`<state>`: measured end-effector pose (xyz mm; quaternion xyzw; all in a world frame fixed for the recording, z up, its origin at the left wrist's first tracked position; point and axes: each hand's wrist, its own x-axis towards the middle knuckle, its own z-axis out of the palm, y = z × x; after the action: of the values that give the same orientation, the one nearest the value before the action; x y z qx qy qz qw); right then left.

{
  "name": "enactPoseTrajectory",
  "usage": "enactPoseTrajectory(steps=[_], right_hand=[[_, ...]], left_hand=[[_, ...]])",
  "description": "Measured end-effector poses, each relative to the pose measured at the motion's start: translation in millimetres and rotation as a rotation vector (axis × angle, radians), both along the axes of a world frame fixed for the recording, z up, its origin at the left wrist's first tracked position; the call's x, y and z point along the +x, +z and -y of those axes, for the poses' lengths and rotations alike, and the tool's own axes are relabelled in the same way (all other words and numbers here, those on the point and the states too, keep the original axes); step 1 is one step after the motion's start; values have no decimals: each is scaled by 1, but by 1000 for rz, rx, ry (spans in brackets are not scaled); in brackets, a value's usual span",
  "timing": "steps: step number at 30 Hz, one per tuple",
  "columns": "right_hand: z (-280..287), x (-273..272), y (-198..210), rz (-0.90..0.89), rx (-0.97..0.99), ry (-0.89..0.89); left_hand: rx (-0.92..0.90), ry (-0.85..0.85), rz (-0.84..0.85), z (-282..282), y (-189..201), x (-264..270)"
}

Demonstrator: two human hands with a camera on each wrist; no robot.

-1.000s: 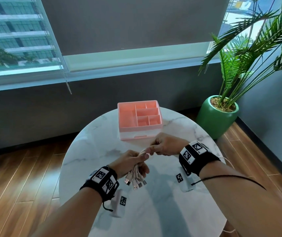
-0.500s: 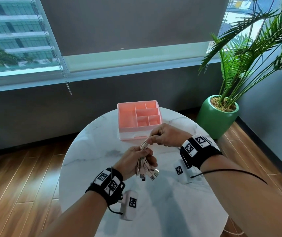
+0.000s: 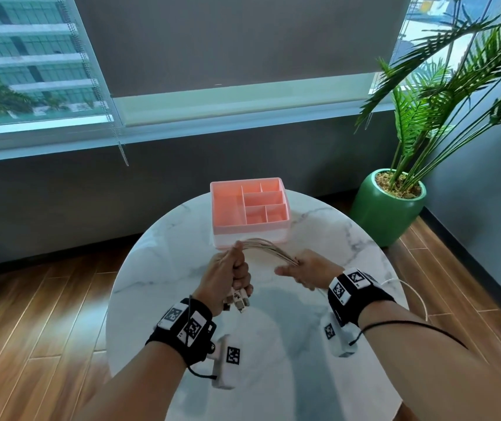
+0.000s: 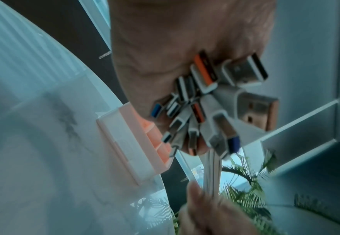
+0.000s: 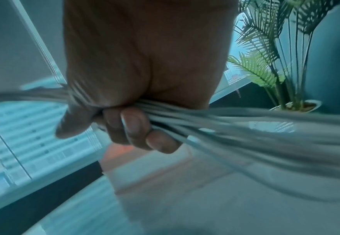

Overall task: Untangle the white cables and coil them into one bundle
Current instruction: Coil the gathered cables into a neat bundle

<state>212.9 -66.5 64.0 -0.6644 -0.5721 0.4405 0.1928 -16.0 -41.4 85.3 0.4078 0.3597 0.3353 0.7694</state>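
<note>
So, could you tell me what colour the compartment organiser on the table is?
Pink organiser, seen best in the head view.

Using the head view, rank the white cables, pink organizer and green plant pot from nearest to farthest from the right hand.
1. white cables: gripped in the right hand, running left.
2. pink organizer: beyond the hands, on the table's far side.
3. green plant pot: on the floor, far right.

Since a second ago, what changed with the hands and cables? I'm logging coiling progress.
The right hand slid rightward along the white cables, away from the left hand, drawing out an arched span between them. The left hand turned upright, gripping the strands so the USB plugs hang below it. The pink organizer and marble table stayed put.
</note>
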Motion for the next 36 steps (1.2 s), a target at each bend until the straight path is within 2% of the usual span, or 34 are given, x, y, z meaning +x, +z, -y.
enactPoseTrajectory(steps=[3, 8, 11, 14, 17, 20, 22, 27, 31, 36], right_hand=[[8, 10, -8, 128, -37, -20], [-19, 16, 48, 294, 319, -124], [-35, 16, 77, 345, 430, -160], [-35, 11, 74, 361, 457, -234], [-22, 8, 46, 374, 328, -285], [-10, 8, 13, 400, 140, -232], [-8, 3, 6, 401, 112, -190], [-18, -31, 26, 394, 460, -36], [-27, -40, 29, 494, 457, 20], [-30, -38, 32, 588, 485, 73]], left_hand=[[-4, 7, 1, -1, -1, -5], [-29, -63, 17, 4, -6, -3], [-19, -150, -22, 9, -5, 2], [1, -145, -52, 12, -4, 7], [26, -71, -55, 7, -2, 4], [47, -44, -69, 0, -2, -1], [44, -29, -74, -1, -5, -2], [23, -41, -70, 3, -11, 3], [8, -91, -30, 4, -10, 3], [-51, -294, -34, 2, -5, -6]])
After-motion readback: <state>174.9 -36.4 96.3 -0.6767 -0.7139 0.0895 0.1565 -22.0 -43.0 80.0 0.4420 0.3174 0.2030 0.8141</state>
